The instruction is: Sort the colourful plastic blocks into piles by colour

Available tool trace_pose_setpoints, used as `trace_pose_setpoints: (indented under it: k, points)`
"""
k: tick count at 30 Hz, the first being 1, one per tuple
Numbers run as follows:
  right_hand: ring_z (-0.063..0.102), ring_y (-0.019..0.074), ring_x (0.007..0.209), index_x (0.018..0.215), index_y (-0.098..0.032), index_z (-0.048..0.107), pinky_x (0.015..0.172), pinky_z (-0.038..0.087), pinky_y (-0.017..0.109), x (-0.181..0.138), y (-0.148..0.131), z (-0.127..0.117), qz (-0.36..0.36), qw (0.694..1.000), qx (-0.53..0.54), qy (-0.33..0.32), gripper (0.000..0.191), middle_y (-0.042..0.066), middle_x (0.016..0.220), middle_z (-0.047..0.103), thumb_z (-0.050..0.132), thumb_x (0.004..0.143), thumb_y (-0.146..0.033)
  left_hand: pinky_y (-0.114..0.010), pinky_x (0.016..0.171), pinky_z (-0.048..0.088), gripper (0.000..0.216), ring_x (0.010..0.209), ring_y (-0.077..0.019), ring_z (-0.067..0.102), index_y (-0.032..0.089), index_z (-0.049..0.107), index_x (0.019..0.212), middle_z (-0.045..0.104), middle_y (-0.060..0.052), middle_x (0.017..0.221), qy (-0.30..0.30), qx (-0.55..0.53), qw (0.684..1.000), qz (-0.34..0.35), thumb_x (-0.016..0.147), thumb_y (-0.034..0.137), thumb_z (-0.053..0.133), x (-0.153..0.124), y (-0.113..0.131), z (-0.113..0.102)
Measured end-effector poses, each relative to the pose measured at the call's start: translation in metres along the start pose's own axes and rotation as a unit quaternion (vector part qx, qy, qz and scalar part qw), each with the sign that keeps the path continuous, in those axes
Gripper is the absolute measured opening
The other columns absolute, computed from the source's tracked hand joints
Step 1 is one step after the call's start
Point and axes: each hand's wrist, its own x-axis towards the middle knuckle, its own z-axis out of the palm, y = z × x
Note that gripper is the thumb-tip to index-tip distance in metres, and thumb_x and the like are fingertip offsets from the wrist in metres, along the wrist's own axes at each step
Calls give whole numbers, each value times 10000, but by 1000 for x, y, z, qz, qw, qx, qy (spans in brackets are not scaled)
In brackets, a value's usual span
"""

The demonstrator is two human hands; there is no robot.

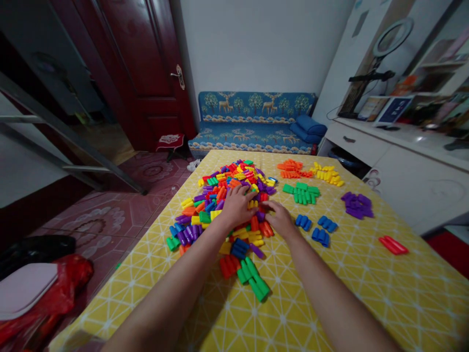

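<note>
Six single-colour groups are lying right, while the spread left hand and curled right hand, its hold unclear, are resting at the larger mixed pile remaining left.

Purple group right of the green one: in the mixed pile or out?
Out: the purple group lies on the yellow tablecloth, with the green group between it and the mixed pile.

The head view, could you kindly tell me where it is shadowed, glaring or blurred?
Head view: shadow on the yellow-and-white patterned tablecloth beside the left forearm; glare on the white cabinet top; murky open doorway; red plastic bag blurred, lower left.
</note>
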Motion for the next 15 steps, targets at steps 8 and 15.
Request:
trace_pose_setpoints:
  k: [8,15]
  points:
    - [538,238,1250,1255,-235,630,1092,408,430,-3,-15,-5,-24,998,-44,-27,586,60,1345,582,568,684,-122,-421,916,449,259,1105,-290,505,284,767,1032,705,-64,1048,2,33,999,-42,882,248,559,14,-13,9]
    - [627,213,1019,1092,-195,672,916,497,357,-3,-13,-2,-1,1000,-16,12,355,71,1088,673,593,746,-220,-425,892,429,285,1019,-293,537,314,770,1031,694,-62,995,-27,33,998,-36,800,250,614,9,-15,5]
